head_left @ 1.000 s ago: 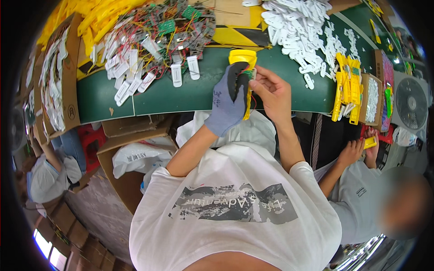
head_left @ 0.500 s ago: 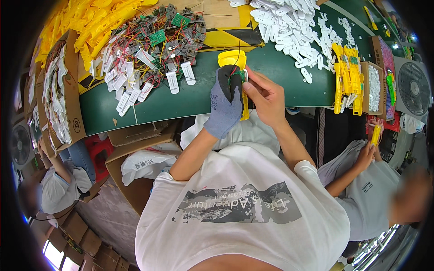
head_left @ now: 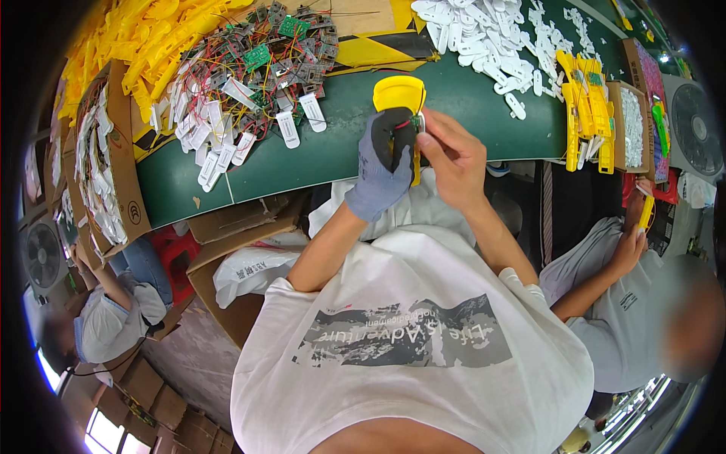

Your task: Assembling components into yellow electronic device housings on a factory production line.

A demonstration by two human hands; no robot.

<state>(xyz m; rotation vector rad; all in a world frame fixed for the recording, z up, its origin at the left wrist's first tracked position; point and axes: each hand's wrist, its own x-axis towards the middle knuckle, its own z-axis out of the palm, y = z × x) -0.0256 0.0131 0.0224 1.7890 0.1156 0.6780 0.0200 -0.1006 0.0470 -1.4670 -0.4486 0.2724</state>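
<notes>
Two hands [head_left: 420,155], yellow casing [head_left: 401,98] lengthwise away

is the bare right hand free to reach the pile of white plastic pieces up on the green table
Probably not right now. The right hand is pinching at the yellow housing that the gloved left hand holds. Nothing blocks the way to the white pieces across the green table, but they lie well beyond it.

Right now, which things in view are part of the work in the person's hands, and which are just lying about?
In hand:
- yellow plastic housing, held by the gloved left hand
- small wired part, pinched by the bare right hand

Lying about:
- heap of wired circuit boards
- white plastic pieces
- stacked yellow housings
- cardboard boxes
- fan
</notes>
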